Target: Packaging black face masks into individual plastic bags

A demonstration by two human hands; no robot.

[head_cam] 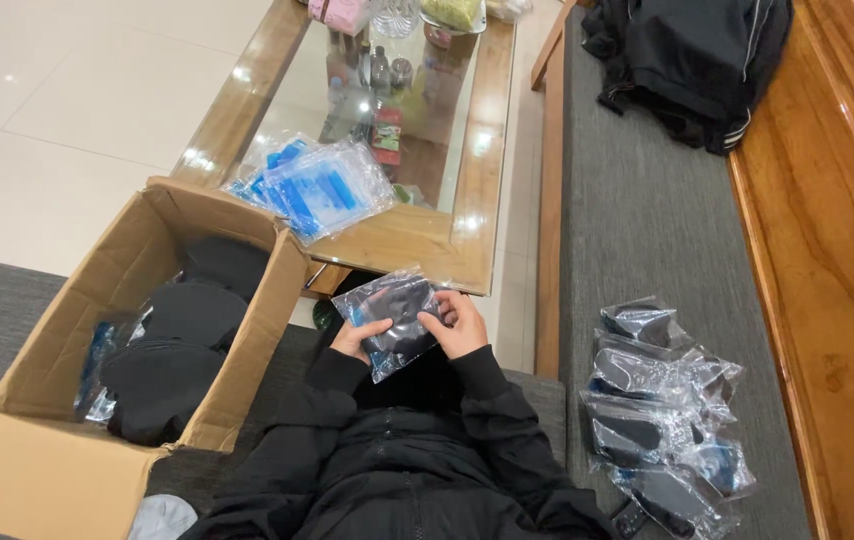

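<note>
On a grey sofa beside a glass-topped desk (467, 245), both hands, left hand (359, 338) and right hand (459, 325), have fingers closed on a clear bag (395, 318) holding something dark; keeping its edges taut should help. What the dark item is stays unclear, as do the contents of the cardboard box (47, 360)

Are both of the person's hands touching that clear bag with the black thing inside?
Touching. The head view shows the left hand and right hand gripping the clear bag from either side, fingers wrapped onto the plastic.

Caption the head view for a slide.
Both hands, left hand and right hand, hold a bagged black item beside an open cardboard box.
</note>
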